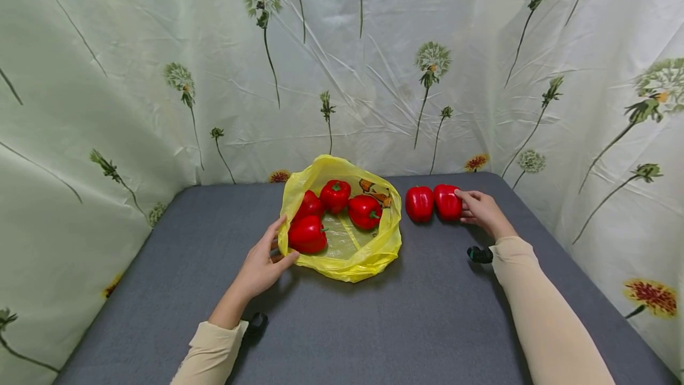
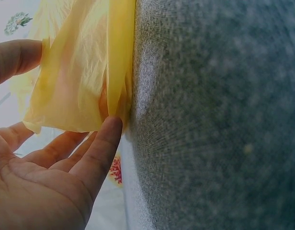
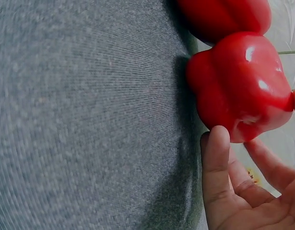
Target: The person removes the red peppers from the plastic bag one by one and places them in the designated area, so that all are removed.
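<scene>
A yellow plastic bag (image 1: 374, 257) stands with its mouth wide, several red bell peppers (image 1: 307, 234) inside. At its left side is my left hand (image 1: 264, 266), fingers spread. In the left wrist view the fingertips (image 2: 113, 125) meet the bag's yellow film (image 2: 75, 103). To the bag's right, two more red bell peppers lie side by side, the left one (image 1: 419, 204) against the right one (image 1: 447, 202). My right hand (image 1: 483, 212) touches that right pepper's outer side, its fingers (image 3: 217, 153) extended and one digit near its top.
The grey cloth-covered table (image 1: 385, 325) reaches back to a white curtain (image 1: 347, 76) printed with dandelions. Dark wrist devices sit at both cuffs, the left one (image 1: 256, 324) and the right one (image 1: 479, 254), close over the table.
</scene>
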`<act>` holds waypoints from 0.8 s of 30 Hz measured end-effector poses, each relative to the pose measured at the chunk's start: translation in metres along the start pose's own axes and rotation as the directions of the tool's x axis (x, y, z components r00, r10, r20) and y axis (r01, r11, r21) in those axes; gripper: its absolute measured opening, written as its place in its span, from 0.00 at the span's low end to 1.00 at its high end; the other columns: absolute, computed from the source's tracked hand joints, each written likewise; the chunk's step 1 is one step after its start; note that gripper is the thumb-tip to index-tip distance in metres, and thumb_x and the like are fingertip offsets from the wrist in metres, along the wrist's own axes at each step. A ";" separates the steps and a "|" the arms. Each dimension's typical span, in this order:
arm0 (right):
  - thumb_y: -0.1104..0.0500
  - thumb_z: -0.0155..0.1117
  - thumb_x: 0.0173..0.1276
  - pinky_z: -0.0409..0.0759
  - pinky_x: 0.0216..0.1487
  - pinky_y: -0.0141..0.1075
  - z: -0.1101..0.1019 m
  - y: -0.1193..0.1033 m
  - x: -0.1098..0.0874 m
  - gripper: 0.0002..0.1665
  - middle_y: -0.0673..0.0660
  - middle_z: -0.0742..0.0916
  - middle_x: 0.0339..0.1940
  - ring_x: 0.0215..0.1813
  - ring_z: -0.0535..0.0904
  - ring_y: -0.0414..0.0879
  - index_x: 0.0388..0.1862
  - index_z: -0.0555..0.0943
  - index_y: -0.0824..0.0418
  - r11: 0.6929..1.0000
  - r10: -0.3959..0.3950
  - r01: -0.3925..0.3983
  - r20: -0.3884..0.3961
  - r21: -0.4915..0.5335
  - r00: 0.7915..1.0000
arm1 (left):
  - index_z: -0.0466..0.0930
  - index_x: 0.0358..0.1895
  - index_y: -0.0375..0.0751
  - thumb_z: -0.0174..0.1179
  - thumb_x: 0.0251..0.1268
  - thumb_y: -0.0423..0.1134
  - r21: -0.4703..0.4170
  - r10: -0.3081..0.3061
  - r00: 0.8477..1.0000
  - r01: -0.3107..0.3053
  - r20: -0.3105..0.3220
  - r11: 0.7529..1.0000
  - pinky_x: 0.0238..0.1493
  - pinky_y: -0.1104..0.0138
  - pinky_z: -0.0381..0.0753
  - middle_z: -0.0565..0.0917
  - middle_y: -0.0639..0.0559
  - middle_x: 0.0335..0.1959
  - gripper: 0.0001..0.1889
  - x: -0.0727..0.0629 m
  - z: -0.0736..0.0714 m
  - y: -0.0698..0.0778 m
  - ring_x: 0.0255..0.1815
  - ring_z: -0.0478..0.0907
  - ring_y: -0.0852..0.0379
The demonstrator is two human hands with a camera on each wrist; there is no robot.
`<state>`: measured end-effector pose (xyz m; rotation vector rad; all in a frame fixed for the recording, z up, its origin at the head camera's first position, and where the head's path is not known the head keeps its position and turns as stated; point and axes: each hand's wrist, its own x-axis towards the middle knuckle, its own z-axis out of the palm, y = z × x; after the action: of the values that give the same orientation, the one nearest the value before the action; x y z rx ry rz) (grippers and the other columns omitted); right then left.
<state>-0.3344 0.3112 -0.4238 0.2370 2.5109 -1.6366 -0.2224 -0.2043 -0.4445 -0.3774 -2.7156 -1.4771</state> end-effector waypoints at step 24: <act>0.34 0.39 0.87 0.87 0.44 0.28 0.003 0.001 -0.001 0.49 0.74 0.74 0.73 0.50 0.79 0.41 0.83 0.57 0.74 0.998 0.017 -0.018 -0.014 -0.061 1.000 | 0.51 0.88 0.49 0.70 0.75 0.38 -0.011 -0.010 1.000 0.010 0.001 1.000 0.66 0.44 0.86 0.68 0.33 0.80 0.46 0.001 0.000 -0.001 0.76 0.74 0.30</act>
<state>-0.3331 0.3089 -0.4256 0.2629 2.5571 -1.5537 -0.2239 -0.2042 -0.4449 -0.3645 -2.7153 -1.4948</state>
